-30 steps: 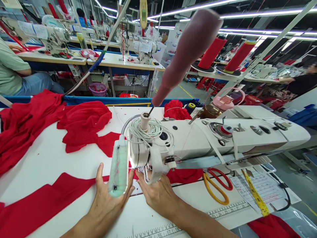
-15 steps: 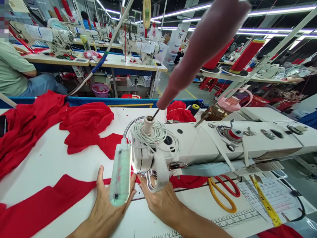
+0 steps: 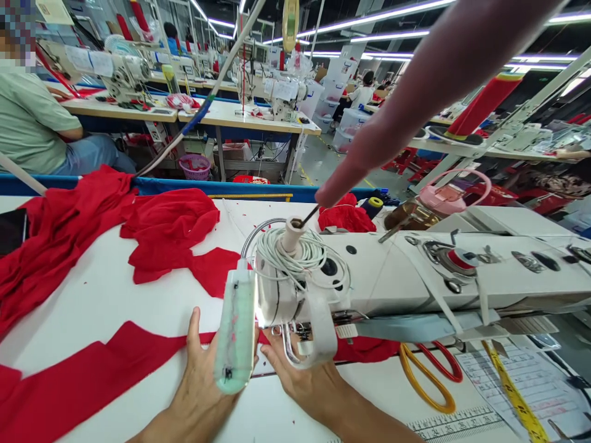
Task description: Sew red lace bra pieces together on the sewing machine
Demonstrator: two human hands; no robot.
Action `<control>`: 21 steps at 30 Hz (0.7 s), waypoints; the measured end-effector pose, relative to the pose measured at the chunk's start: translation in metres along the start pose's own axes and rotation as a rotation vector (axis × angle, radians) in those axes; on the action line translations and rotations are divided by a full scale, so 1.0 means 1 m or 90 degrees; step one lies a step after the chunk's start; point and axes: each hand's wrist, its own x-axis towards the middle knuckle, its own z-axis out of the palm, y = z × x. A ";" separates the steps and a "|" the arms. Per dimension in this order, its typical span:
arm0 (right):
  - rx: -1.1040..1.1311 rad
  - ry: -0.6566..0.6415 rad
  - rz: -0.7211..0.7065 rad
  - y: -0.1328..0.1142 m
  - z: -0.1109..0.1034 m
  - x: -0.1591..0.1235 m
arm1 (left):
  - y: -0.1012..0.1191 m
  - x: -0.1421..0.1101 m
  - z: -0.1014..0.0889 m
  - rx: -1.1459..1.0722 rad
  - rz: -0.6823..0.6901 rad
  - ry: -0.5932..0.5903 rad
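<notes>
A red fabric strip (image 3: 115, 360) runs across the white table to the needle area of a white sewing machine (image 3: 378, 271). My left hand (image 3: 201, 375) lies over the strip with its thumb stretched out and apart; a pale green lamp (image 3: 235, 332) on the machine hides some of its fingers. Just right of the needle, my right hand (image 3: 309, 384) has its fingers closed at the fabric by the presser foot. A white guard (image 3: 323, 332) partly covers those fingers. More red fabric emerges behind that hand.
Heaped red fabric (image 3: 74, 227) lies at left. Scissors (image 3: 427, 375) with yellow and red handles and a yellow tape measure (image 3: 514, 394) lie at right. A mauve-handled screwdriver (image 3: 392, 123) sticks up from the machine head. A co-worker (image 3: 41, 123) sits beyond the table.
The view shifts, so the machine and both hands appear farther right and slightly lower. My hands stay at the needle area, and the fabric strip looks nearly unchanged.
</notes>
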 end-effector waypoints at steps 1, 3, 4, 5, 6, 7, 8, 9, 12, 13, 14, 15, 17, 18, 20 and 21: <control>-0.002 -0.004 -0.001 0.000 0.000 0.000 | 0.000 0.000 0.000 -0.004 0.006 -0.004; -0.002 0.000 0.003 0.000 -0.001 0.001 | -0.001 0.001 -0.002 -0.007 0.008 -0.011; -0.001 0.004 0.006 0.000 -0.001 0.001 | -0.001 0.001 -0.003 -0.005 0.004 -0.011; 0.000 0.008 0.009 0.000 -0.001 0.002 | -0.001 0.002 -0.003 -0.002 0.001 -0.010; 0.001 0.010 0.010 0.000 -0.002 0.002 | -0.001 0.002 -0.004 0.000 -0.001 -0.010; 0.002 0.009 0.011 0.000 -0.002 0.003 | -0.001 0.003 -0.004 0.003 -0.002 -0.007; 0.003 0.005 0.009 0.000 -0.003 0.003 | -0.001 0.003 -0.005 0.006 0.003 -0.004; 0.003 -0.001 0.007 -0.001 -0.003 0.004 | -0.001 0.004 -0.005 0.010 0.010 0.000; 0.002 -0.008 0.007 -0.001 -0.004 0.005 | -0.002 0.006 -0.007 0.027 0.030 0.018; 0.003 -0.007 0.008 -0.001 -0.004 0.006 | -0.003 0.007 -0.008 0.032 0.034 0.022; 0.006 -0.005 0.009 -0.001 -0.003 0.005 | -0.003 0.007 -0.009 0.036 0.037 0.022; 0.010 -0.005 0.010 -0.001 -0.003 0.005 | -0.003 0.007 -0.010 0.039 0.040 0.023; 0.013 -0.012 0.008 -0.002 -0.002 0.003 | -0.003 0.007 -0.012 0.047 0.043 0.023; 0.010 -0.017 0.005 -0.002 -0.001 0.001 | -0.002 0.006 -0.012 0.050 0.043 0.024; 0.004 -0.024 -0.008 -0.003 -0.001 -0.002 | -0.001 0.003 -0.011 0.053 0.040 0.025; 0.000 -0.024 -0.013 -0.003 -0.001 -0.003 | 0.000 0.002 -0.010 0.054 0.035 0.025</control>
